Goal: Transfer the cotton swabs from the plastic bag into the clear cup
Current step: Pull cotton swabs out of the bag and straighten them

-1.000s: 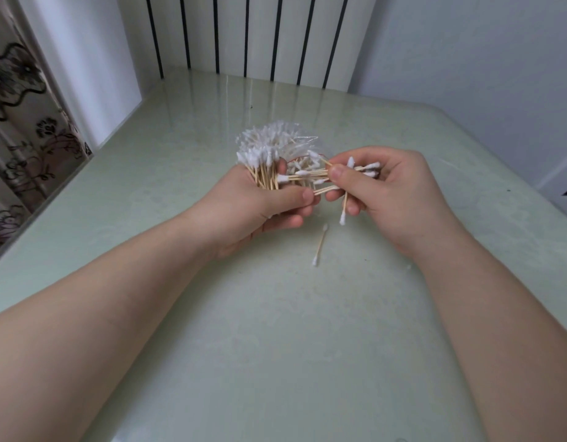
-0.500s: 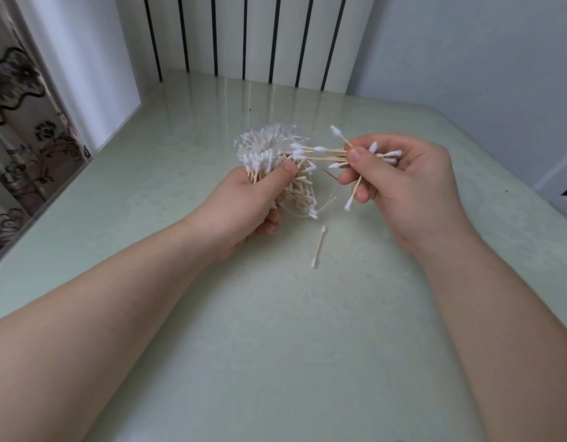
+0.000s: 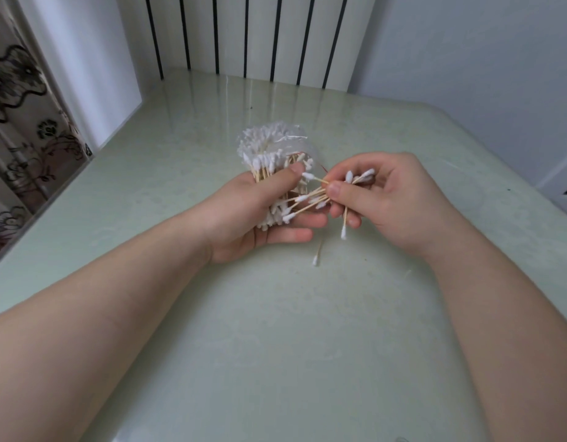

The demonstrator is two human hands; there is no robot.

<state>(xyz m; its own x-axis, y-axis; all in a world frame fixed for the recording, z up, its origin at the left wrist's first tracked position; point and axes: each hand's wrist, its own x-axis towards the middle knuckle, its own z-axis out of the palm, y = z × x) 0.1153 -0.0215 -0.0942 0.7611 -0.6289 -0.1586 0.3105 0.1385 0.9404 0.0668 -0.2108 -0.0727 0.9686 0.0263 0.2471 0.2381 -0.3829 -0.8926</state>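
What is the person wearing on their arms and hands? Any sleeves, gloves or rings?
Nothing that shows. The left arm and right arm are bare right to the picture's edge, with no sleeves in view. The left hand and right hand have no gloves, rings, watch or bracelet. The thumbnails look short and unpainted.

Left hand: grips a thick bundle of cotton swabs in a clear plastic bag. Right hand: pinches a small fan of swabs touching the bundle. Loose swab: lying on pale green table. Striped radiator behind.
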